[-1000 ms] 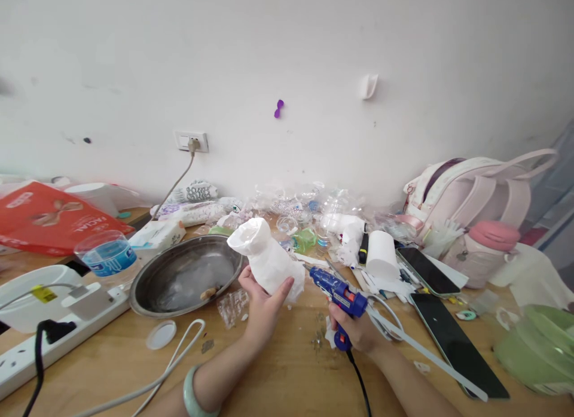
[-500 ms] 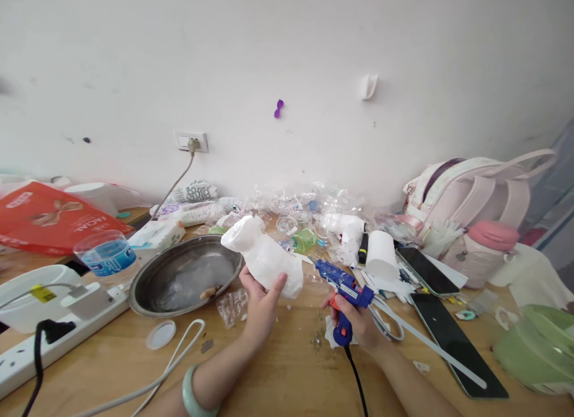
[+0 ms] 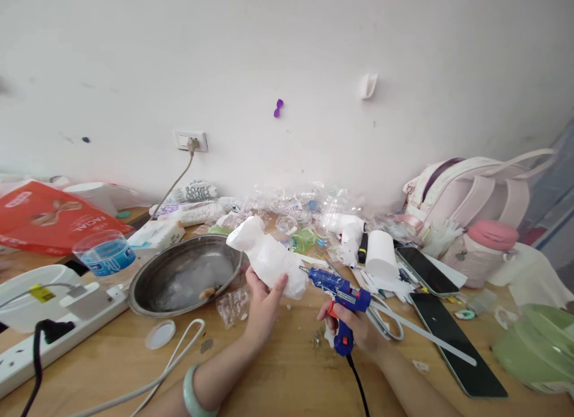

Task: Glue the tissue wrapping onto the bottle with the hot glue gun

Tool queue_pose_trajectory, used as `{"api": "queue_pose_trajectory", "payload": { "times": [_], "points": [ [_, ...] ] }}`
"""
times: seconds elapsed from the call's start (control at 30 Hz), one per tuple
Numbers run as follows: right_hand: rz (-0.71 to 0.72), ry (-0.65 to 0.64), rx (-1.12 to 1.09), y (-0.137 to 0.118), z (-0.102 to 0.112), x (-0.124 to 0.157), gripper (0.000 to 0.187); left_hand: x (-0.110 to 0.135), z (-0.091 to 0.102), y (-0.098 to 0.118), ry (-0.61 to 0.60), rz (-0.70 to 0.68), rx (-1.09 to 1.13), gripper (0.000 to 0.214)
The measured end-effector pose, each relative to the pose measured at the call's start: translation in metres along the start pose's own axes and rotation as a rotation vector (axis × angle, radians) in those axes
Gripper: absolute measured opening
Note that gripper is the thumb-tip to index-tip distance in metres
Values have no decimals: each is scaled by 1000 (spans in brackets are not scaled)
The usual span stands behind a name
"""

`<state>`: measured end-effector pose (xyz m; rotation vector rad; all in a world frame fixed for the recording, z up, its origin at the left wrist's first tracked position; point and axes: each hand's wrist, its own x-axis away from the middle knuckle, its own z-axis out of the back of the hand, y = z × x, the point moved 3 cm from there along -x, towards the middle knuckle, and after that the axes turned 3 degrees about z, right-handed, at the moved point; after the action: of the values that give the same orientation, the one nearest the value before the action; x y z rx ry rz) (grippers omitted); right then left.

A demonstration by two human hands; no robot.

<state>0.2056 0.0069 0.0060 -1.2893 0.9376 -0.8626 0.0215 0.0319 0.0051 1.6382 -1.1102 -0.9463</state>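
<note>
My left hand (image 3: 264, 300) grips a white papery animal-like figure (image 3: 271, 258), thumb on the near side and fingers beneath. The figure is held above the table, its narrow end pointing left. In my right hand (image 3: 354, 324) is a blue glue gun (image 3: 338, 288) with an orange trigger, my fingers around its handle. Its metal nozzle points left, close to the figure's right edge; I cannot tell whether they touch. A long white glue stick (image 3: 430, 333) sticks out of the back of the gun, and a black cord hangs from the handle.
A metal basin (image 3: 188, 279) stands left of my hands, beside a white power strip (image 3: 58, 339). Two dark phones (image 3: 461, 351) lie at right, near a white paper roll (image 3: 381, 253) and a green container (image 3: 538, 345). Clear plastic clutter (image 3: 305, 207) lines the wall.
The glue gun has moved slightly left, bringing its nozzle closer to the figure. The white figure has shifted a little to the right in my left hand.
</note>
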Motion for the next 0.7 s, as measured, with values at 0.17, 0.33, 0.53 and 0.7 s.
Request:
{"api": "queue_pose_trajectory", "payload": {
  "times": [0.17, 0.33, 0.53, 0.7],
  "points": [
    [-16, -4, 12, -2, 0, 0, 63, 0, 0, -1, -26, 17, 9, 69],
    [-13, -13, 22, 1, 0, 0, 64, 0, -1, -4, -43, 35, 5, 72],
    [-15, -20, 26, 2, 1, 0, 65, 0, -1, -7, -71, 37, 5, 70],
    [4, -18, -5, -2, 1, 0, 64, 1, -4, -8, -110, 72, 26, 73]
  ]
}}
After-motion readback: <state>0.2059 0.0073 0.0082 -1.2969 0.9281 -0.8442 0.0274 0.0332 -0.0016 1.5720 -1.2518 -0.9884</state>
